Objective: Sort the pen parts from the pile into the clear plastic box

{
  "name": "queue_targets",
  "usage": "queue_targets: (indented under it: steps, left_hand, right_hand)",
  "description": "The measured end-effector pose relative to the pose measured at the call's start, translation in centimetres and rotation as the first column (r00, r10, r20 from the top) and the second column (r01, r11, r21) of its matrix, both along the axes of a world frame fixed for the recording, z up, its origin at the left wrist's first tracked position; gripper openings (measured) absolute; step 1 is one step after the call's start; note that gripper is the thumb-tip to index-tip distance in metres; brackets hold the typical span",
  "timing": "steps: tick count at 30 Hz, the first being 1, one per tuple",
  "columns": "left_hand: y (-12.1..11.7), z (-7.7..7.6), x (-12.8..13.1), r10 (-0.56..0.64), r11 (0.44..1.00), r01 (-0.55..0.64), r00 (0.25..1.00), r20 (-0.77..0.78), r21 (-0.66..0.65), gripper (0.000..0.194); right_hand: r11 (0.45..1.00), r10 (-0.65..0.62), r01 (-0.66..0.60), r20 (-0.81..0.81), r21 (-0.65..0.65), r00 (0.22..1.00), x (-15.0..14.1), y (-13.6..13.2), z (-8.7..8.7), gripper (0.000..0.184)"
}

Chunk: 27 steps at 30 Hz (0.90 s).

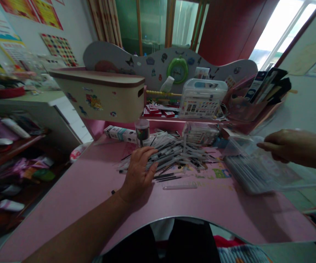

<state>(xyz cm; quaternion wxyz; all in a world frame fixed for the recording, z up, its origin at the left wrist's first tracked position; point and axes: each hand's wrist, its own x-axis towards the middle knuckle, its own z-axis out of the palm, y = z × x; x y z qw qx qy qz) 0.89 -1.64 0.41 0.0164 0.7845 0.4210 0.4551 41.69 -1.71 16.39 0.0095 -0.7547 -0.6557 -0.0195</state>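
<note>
A large heap of clear-barrelled pens [171, 149] lies on the pink desk. My left hand [140, 170] rests against the heap's left front side, its thumb and fingers apart and touching pens. In front of the heap lie several thin dark refills [169, 178] and one clear empty pen barrel [180, 187]. To the right, my right hand [284, 146] is held over an open clear plastic box [256, 191]; its fingers are curled closed, and whatever they may hold is hidden. Many slim grey pen-like sticks [243, 171] are lined up inside the box.
Behind the heap stand a clear cup [142, 132], a long white carton [121, 134] and a clear pack [201, 133]. The shelf above carries a beige lidded bin [105, 96], a clear handled case [203, 98] and a green clock [177, 70]. The pink desk [92, 190] has a curved front edge.
</note>
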Motion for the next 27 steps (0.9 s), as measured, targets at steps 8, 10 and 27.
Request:
queue_targets:
  steps: [8, 10, 27]
  left_hand:
    - [0.4, 0.0, -0.2, 0.020, 1.000, -0.020, 0.999, 0.046, -0.011, 0.027]
    - [0.4, 0.1, -0.2, 0.029, 0.999, -0.027, 0.998, 0.064, -0.034, 0.027]
    - [0.8, 0.2, -0.3, 0.063, 0.989, -0.042, 0.987, 0.147, -0.141, 0.022]
  right_hand:
    - [0.769, 0.583, -0.614, -0.200, -0.179, 0.788, -13.2, -2.5, -2.9, 0.018]
    - [0.742, 0.597, -0.635, -0.222, -0.213, 0.771, -15.2, -1.7, -5.1, 0.017]
    - [0.631, 0.654, -0.731, -0.329, -0.261, 0.681, -17.9, -0.6, -12.5, 0.015]
